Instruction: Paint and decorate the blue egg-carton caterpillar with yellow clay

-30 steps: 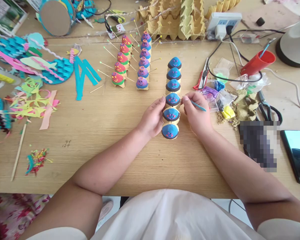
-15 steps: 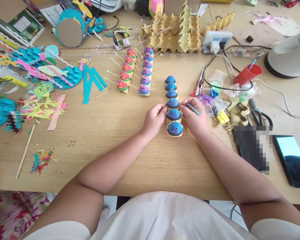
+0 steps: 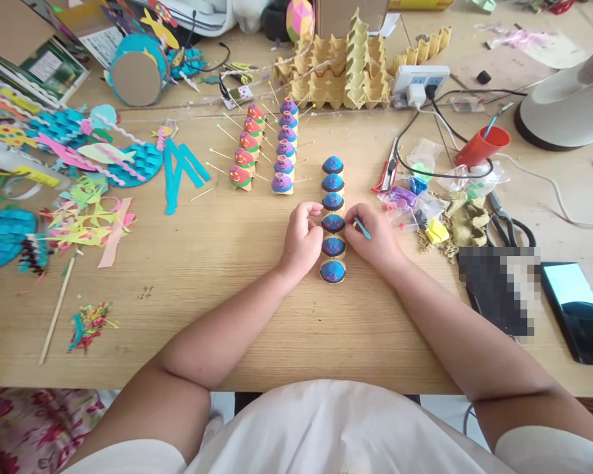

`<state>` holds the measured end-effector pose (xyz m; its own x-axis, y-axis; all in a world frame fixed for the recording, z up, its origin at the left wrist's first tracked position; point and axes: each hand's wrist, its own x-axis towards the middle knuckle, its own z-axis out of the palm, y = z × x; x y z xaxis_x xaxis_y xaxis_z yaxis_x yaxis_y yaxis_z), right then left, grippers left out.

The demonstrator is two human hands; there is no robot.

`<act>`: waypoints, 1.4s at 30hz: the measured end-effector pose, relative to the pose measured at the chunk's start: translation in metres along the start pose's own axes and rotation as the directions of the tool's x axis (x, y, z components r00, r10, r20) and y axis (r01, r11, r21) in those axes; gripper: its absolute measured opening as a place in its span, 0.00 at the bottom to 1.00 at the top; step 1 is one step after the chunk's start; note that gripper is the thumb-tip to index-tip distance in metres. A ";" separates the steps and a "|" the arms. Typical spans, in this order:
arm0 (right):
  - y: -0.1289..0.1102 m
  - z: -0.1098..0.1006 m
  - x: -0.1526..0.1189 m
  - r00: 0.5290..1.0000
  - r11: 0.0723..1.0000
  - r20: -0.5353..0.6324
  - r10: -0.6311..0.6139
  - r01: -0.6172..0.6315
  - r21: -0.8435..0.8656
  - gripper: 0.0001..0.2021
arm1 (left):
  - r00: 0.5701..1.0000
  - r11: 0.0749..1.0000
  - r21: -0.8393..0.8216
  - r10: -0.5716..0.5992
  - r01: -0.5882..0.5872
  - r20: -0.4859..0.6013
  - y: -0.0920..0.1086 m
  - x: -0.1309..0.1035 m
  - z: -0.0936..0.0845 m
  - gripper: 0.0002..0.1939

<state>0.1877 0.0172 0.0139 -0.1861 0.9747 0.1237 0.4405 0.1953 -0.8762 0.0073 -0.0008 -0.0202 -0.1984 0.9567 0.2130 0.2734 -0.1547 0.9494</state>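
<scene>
A strip of egg-carton bumps (image 3: 333,247), covered in blue and black clay with small faces, lies lengthwise in front of me. Along its left side is my left hand (image 3: 302,242), index finger and thumb apart, their tips at the strip's edge. Opposite, my right hand (image 3: 375,236) pinches a thin blue clay tool (image 3: 362,228), which points up out of the grip. The right fingertips are close against the strip; whether they press on it is hidden. Farther back stand a red-and-green strip (image 3: 248,141) and a purple-and-blue strip (image 3: 286,147), both with pins stuck in.
On the right lie a red utility knife (image 3: 388,168), bagged clay (image 3: 411,197), scissors (image 3: 508,227), a red cup (image 3: 484,146) and a phone (image 3: 576,313). Egg cartons (image 3: 316,84) and a power strip (image 3: 422,80) are behind. Paper crafts (image 3: 91,217) cover the left.
The blue strip has shifted slightly toward me and straightened; its nearest face now shows lower on the bump. My left index finger and thumb have spread apart. The view has shifted a little.
</scene>
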 end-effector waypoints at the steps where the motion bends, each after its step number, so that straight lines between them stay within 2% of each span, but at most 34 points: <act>1: 0.000 0.000 0.000 1.000 1.000 -0.016 -0.020 0.019 -0.024 0.07 | 1.000 1.000 -0.004 0.018 -0.018 -0.019 -0.003 0.000 0.001 0.26; 3: -0.001 0.000 0.002 0.996 0.999 -0.086 -0.028 0.030 0.021 0.08 | 0.996 0.998 0.006 0.057 -0.057 -0.061 -0.005 0.000 0.001 0.25; 5: -0.001 -0.001 0.005 0.985 0.969 -0.160 0.064 -0.023 0.245 0.08 | 0.989 0.991 0.040 0.129 -0.126 -0.070 -0.002 -0.002 0.000 0.21; 6: 0.000 -0.001 0.007 0.976 0.909 -0.159 0.148 -0.071 0.410 0.08 | 0.983 0.983 0.064 0.177 -0.174 -0.053 0.001 -0.003 0.000 0.18; 8: 0.003 -0.002 0.012 0.954 0.692 -0.058 0.293 -0.169 0.702 0.10 | 0.960 0.955 0.105 0.280 -0.277 -0.011 0.009 -0.005 -0.002 0.10; 10: 0.006 -0.003 0.015 0.941 0.499 0.025 0.338 -0.201 0.843 0.14 | 0.933 0.918 0.166 0.357 -0.359 0.045 0.016 -0.007 -0.005 0.05; 11: 0.007 -0.003 0.016 0.942 0.446 0.040 0.334 -0.195 0.873 0.16 | 0.917 0.896 0.198 0.391 -0.398 0.073 0.019 -0.008 -0.006 0.04; 13: 0.007 -0.004 0.016 0.952 0.411 0.040 0.303 -0.168 0.896 0.19 | 0.895 0.855 0.267 0.436 -0.444 0.090 0.021 -0.009 -0.007 0.05; 18: -0.008 -0.002 0.007 0.978 0.464 0.027 0.207 -0.122 0.877 0.24 | 0.869 0.791 0.379 0.487 -0.479 0.083 0.019 -0.009 -0.008 0.08; 23: -0.021 0.003 -0.004 0.995 0.546 0.096 0.027 -0.095 0.832 0.21 | 0.823 0.727 0.418 0.561 -0.544 0.096 0.014 -0.008 -0.007 0.11; 27: -0.027 0.005 -0.010 0.986 0.529 0.161 -0.041 -0.115 0.841 0.20 | 0.818 0.722 0.419 0.566 -0.551 0.100 0.009 -0.006 -0.006 0.13; 32: -0.030 0.004 -0.012 0.982 0.610 0.168 -0.091 -0.079 0.789 0.23 | 0.809 0.699 0.465 0.584 -0.544 0.069 0.009 -0.005 -0.007 0.12; 35: -0.025 0.001 -0.009 0.990 0.696 0.089 -0.105 0.009 0.718 0.23 | 0.811 0.705 0.465 0.584 -0.535 0.047 0.012 -0.006 -0.009 0.11; 38: -0.016 -0.002 -0.004 0.991 0.824 -0.071 -0.117 0.137 0.550 0.23 | 0.830 0.735 0.451 0.557 -0.507 0.025 0.015 -0.006 -0.011 0.11; 39: -0.015 -0.004 -0.003 0.987 0.857 -0.094 -0.131 0.160 0.489 0.24 | 0.840 0.746 0.447 0.543 -0.494 0.022 0.015 -0.006 -0.012 0.11; 42: -0.014 -0.005 -0.003 0.981 0.927 -0.054 -0.186 0.194 0.322 0.27 | 0.850 0.766 0.429 0.526 -0.479 0.010 0.015 -0.005 -0.013 0.09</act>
<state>0.1867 0.0123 0.0285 -0.2173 0.9256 0.3099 0.0897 0.3350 -0.9379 0.0005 -0.0112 -0.0039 -0.0151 0.7347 0.6783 0.7084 -0.4708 0.5258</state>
